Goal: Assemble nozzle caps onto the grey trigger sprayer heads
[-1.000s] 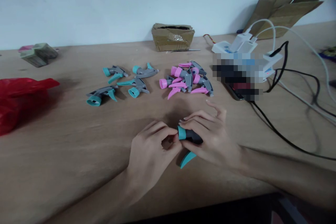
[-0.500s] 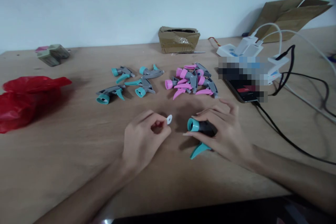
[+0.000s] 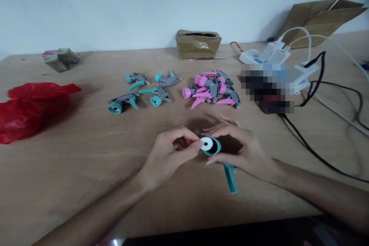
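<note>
Between thumb and fingertips, my left hand [image 3: 175,153] pinches a white washer [image 3: 206,144], a flat ring with a small centre hole. It sits at the mouth of a teal-collared trigger sprayer head, partly covering the opening; whether it touches the rim I cannot tell. My right hand [image 3: 245,148] is wrapped round that trigger sprayer head [image 3: 230,178], its collar facing left and its teal trigger pointing down. Much of the sprayer's body is hidden behind my right fingers. Beyond my hands lie several grey-and-teal sprayer heads [image 3: 163,94] and a heap of grey-and-pink ones [image 3: 213,88].
A red plastic bag [image 3: 34,107] lies at the left, with a small block-like object [image 3: 61,60] behind it. An open cardboard box [image 3: 198,45] stands near the wall. To the right are a power strip [image 3: 250,57] with chargers, a pixelated phone, cables and another carton [image 3: 311,21].
My left hand has moved right, bringing the washer to the sprayer's collar. My right hand has turned the sprayer so its opening faces me more and its trigger hangs lower.
</note>
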### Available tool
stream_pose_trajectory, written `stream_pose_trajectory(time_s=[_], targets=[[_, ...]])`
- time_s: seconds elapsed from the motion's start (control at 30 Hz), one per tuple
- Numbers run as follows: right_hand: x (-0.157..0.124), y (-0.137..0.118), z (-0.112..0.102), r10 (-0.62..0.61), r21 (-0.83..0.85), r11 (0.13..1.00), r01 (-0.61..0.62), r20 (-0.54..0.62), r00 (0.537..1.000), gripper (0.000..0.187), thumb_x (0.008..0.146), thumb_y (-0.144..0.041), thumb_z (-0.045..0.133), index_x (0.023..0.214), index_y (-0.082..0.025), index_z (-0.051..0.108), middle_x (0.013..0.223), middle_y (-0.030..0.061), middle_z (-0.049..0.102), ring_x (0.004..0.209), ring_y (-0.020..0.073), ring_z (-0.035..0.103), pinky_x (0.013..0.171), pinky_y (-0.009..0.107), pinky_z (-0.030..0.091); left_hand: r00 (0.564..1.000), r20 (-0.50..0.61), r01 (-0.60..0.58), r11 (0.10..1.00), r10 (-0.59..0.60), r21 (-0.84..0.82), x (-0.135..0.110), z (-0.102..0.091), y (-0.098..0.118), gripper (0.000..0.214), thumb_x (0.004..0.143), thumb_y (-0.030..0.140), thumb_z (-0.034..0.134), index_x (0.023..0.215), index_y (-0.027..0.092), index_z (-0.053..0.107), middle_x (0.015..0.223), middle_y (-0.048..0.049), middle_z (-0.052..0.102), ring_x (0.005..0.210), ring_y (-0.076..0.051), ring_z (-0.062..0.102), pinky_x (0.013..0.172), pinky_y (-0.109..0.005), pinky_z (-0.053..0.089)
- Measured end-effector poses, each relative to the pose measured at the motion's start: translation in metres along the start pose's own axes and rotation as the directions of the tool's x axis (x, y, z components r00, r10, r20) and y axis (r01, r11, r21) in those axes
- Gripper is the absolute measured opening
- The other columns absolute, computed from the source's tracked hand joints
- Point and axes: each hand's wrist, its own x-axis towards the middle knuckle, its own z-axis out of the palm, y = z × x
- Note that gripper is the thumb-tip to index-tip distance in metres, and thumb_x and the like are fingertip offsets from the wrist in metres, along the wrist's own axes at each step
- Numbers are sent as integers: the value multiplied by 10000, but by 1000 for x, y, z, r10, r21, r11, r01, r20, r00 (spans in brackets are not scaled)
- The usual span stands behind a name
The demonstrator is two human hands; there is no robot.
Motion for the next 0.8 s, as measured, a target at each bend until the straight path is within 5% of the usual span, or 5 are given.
stream_pose_trajectory(time_s=[0.17, 0.5, 0.8], targets=[[-1, 0, 1, -13, 12, 1000, 13, 3, 1000, 370, 636, -412, 744, 918, -242, 574, 899, -12, 701, 935, 191, 645, 1054, 459, 280, 989, -130, -67, 996, 75, 62, -3, 1, -9, 147, 774, 301, 632, 732, 162, 652, 684, -10, 600, 627, -115, 522, 563, -225, 407], [-1, -2, 2, -16, -9, 1000, 16, 9, 1000, 390, 638, -422, 740, 948, -247, 579, 918, -2, 703, 931, 192, 643, 1030, 465, 288, 995, -75, -68, 996, 72, 60, -1, 4, -8, 140, 756, 305, 664, 791, 169, 663, 671, 8, 537, 613, -104, 492, 550, -216, 402], [-2, -1, 3, -56, -20, 998, 56, 25, 998, 404, 634, -409, 748, 954, -238, 572, 921, 0, 698, 932, 180, 637, 1035, 448, 269, 948, -109, -268, 935, 299, 232, -6, 6, -8, 61, 758, 222, 665, 809, 189, 658, 767, 13, 514, 591, -59, 503, 532, -174, 429]])
